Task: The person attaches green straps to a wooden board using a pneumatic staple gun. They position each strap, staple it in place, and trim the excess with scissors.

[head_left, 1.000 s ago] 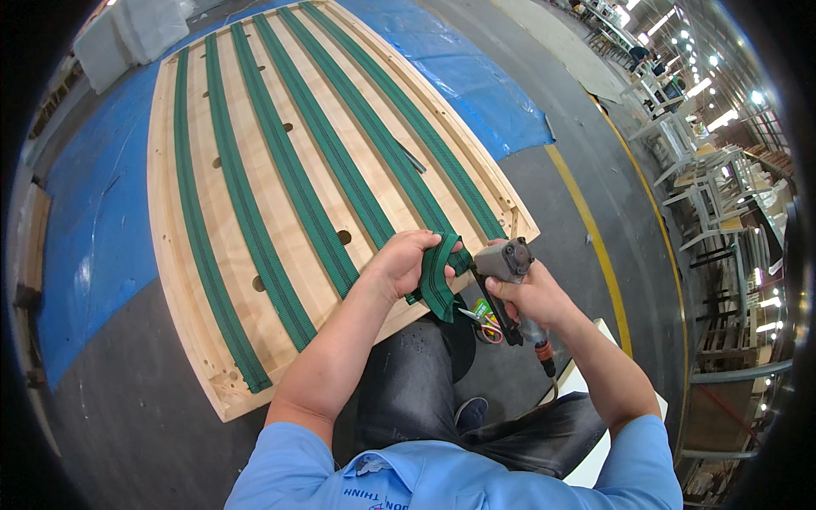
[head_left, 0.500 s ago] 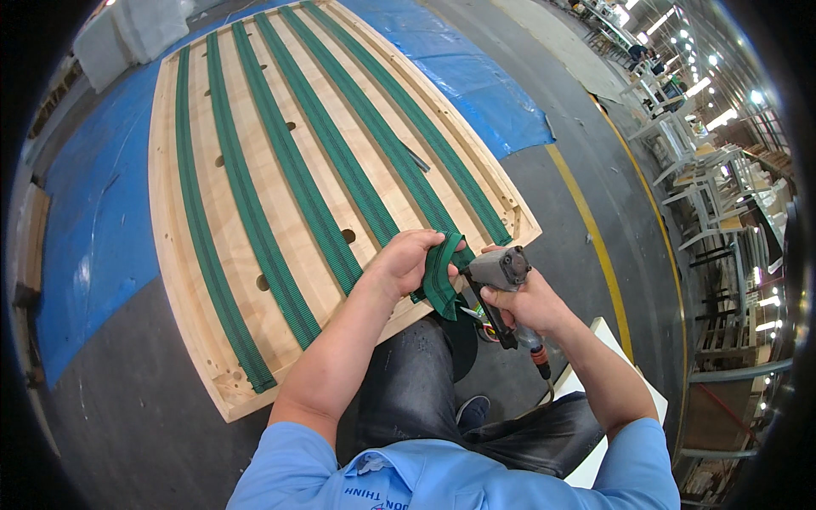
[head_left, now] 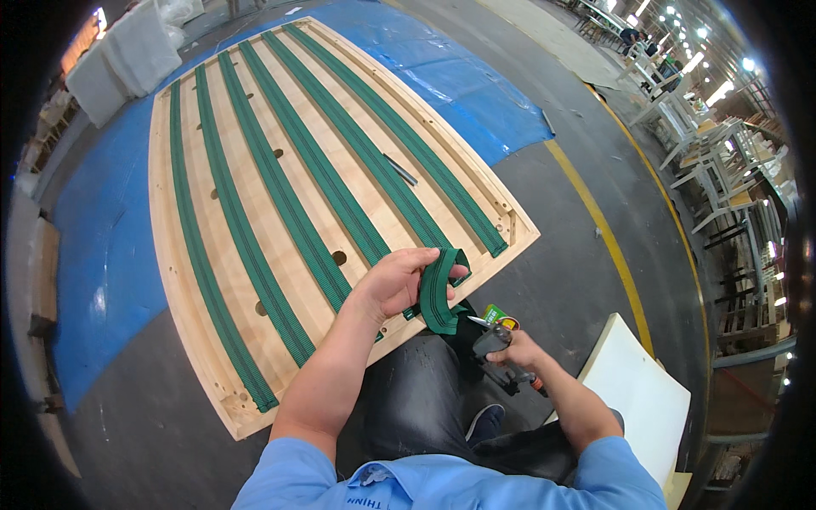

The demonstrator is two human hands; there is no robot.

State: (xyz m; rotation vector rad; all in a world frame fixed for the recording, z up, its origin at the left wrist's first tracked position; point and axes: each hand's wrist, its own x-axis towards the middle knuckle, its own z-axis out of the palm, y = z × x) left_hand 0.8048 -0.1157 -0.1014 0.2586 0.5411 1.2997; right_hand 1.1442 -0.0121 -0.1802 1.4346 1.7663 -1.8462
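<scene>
My left hand [head_left: 398,285] is closed on a folded end of green webbing strap [head_left: 435,302], which loops over the near edge of a wooden frame [head_left: 197,340]. My right hand [head_left: 522,350] grips a grey and black air staple gun [head_left: 491,343], held low beside my lap and apart from the frame. By the gun's nose a silver pointed tip and a green packet [head_left: 500,316] show; what the tip belongs to is partly hidden. Several more green straps [head_left: 217,293] run lengthwise over the frame. A thin dark rod [head_left: 400,169] lies among them.
A blue plastic sheet [head_left: 497,110] covers the floor under the frame's far part. At my right is a pale foam-like slab [head_left: 633,387]. A yellow line [head_left: 599,229] marks the grey floor, and pale chair frames [head_left: 722,178] stand stacked farther right. White wrapped blocks [head_left: 123,68] stand at far left.
My right hand has drawn the staple gun down and away from the strap and frame edge. The left hand keeps the strap loop, slightly lower. The view has shifted a little.
</scene>
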